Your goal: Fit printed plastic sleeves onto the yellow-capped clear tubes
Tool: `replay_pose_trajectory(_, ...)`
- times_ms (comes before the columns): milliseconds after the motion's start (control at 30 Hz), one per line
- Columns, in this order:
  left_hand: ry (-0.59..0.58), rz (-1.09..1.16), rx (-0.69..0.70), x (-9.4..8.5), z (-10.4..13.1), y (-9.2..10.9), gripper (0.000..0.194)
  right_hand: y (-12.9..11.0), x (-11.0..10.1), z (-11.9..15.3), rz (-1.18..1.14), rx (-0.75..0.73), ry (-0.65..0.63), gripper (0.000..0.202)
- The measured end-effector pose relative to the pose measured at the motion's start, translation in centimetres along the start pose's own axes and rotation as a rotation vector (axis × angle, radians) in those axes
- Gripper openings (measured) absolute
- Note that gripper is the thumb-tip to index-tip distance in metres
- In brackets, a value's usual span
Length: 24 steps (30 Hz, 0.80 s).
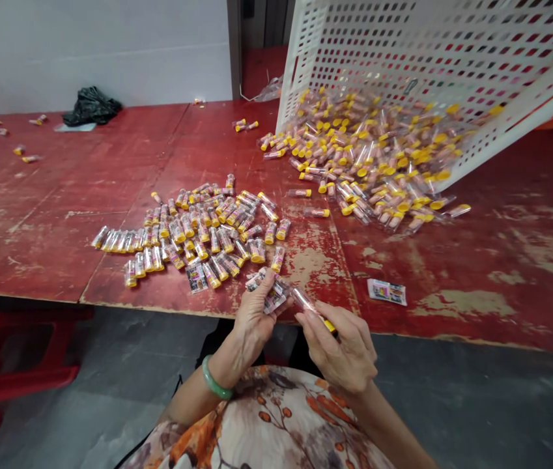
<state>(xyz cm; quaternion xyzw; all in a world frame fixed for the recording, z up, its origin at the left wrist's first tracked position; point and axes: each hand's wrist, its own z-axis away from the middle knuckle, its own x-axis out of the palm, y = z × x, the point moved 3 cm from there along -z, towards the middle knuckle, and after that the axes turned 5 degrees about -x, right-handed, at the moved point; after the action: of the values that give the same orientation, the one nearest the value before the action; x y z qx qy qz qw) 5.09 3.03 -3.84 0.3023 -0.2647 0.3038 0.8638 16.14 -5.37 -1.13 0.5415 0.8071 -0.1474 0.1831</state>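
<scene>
The right hand (pixel 339 345) gripped a clear tube (pixel 304 301), its long axis slanting, yellow end low toward the palm, other end up-left toward the printed packets (pixel 273 296) pinched in the left hand (pixel 255 312), above the red bench's (pixel 276 318) near edge.

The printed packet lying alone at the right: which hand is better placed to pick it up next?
Right, I would judge: the right hand is nearer to the printed packet. It must free itself from the yellow-capped tube first, but the left hand is farther away and also occupied, with printed wrappers.
</scene>
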Motion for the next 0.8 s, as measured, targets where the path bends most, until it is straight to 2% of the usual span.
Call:
replay_pose_trajectory(133, -0.011, 0.021, -0.006, 0.4, 0.3, -0.1, 0.027, 0.1, -0.1, -0.1, -0.056, 0.087, -0.018, 0.048)
replay_pose_trajectory(367, 0.013, 0.052, -0.126, 0.5, 0.5, 0.0, 0.02, 0.5, 0.3, -0.4, -0.108, 0.086, -0.02, 0.05)
replay_pose_trajectory(433, -0.022, 0.032, -0.086, 0.5, 0.4, -0.1, 0.023, 0.7, 0.3, 0.0, -0.093, 0.065, -0.03, 0.051)
replay_pose_trajectory(533, -0.082, -0.019, 0.09, 0.6, 0.3, -0.1, 0.03, 0.8, 0.3, 0.8, -0.066, -0.046, -0.094, 0.046)
replay_pose_trajectory(633, -0.071, -0.067, 0.209, 0.6, 0.4, -0.1, 0.033, 0.5, 0.6, 1.3, -0.072, -0.11, -0.154, 0.042)
replay_pose_trajectory(800, -0.067, -0.135, 0.108, 0.6, 0.8, -0.2, 0.039, 0.2, 0.9, 1.5, -0.076, 0.06, -0.041, 0.047)
